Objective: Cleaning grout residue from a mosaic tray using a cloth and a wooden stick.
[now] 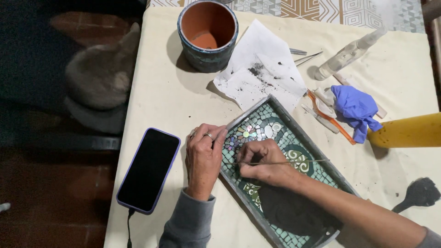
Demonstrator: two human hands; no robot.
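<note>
A rectangular mosaic tray (pixel 275 115) with green, white and teal tiles lies slanted on the cream tablecloth. My left hand (pixel 203 156), with a ring on one finger, grips the tray's near left rim. Inside the tray, my right hand (pixel 262 161) is closed on a thin wooden stick (pixel 303 161) whose tip lies over the tiles near a small flower pattern. My right forearm covers the tray's lower part.
A phone (pixel 148 169) on a cable lies left of my hands. Behind are a mosaic-covered terracotta pot (pixel 207 34), a dirty sheet of paper (pixel 259 69), a clear spray bottle (pixel 349 54), a blue glove (pixel 356 108), orange tools (pixel 328 115), a yellow bottle (pixel 406 131) and a black brush (pixel 419 194).
</note>
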